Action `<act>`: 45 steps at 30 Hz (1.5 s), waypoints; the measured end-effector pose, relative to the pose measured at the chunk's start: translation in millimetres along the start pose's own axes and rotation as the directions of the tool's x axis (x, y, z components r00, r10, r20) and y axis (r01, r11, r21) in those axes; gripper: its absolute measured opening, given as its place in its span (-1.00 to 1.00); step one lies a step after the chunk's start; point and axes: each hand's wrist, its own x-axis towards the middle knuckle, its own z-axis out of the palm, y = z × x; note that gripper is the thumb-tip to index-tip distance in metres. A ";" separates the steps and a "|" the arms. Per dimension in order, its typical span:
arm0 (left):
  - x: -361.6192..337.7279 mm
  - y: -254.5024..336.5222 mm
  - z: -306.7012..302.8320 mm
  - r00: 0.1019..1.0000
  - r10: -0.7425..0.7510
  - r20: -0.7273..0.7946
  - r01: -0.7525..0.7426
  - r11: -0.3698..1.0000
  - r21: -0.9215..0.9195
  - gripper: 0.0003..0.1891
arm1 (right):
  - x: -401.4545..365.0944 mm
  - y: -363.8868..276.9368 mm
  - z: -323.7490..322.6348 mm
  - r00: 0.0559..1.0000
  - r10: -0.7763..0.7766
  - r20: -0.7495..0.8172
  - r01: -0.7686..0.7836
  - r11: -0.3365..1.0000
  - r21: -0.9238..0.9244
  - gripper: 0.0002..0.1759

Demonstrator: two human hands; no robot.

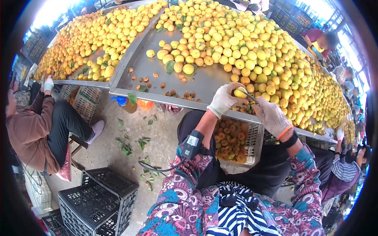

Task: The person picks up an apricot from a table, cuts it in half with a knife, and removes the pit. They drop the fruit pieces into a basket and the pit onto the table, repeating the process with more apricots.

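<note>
My left hand [223, 101], in a white knit glove, grips a yellow apricot [239, 93] above the front edge of the metal table [189, 103]. In my right hand [272, 117], also gloved, is a thin knife [249, 96] whose blade meets the apricot. A large heap of whole apricots [252, 51] spreads across the table just beyond both hands. Several brown pits [183, 94] lie on the bare metal to the left. Below the table edge, between my knees, a light plastic crate [255, 143] holds split apricots [229, 141].
Black crates [94, 200] are stacked on the floor at left, near scattered leaves [126, 148]. A blue-capped bottle [126, 104] stands under the table edge. One person [33, 129] sits at left, another [346, 173] at right. A raised metal divider [134, 49] splits the table.
</note>
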 end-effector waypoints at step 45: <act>5.2 -50.4 15.8 0.969 0.069 -0.236 0.061 0.860 0.506 -0.62 | -0.6 44.3 44.4 0.994 -0.110 0.030 0.110 0.994 0.000 -0.73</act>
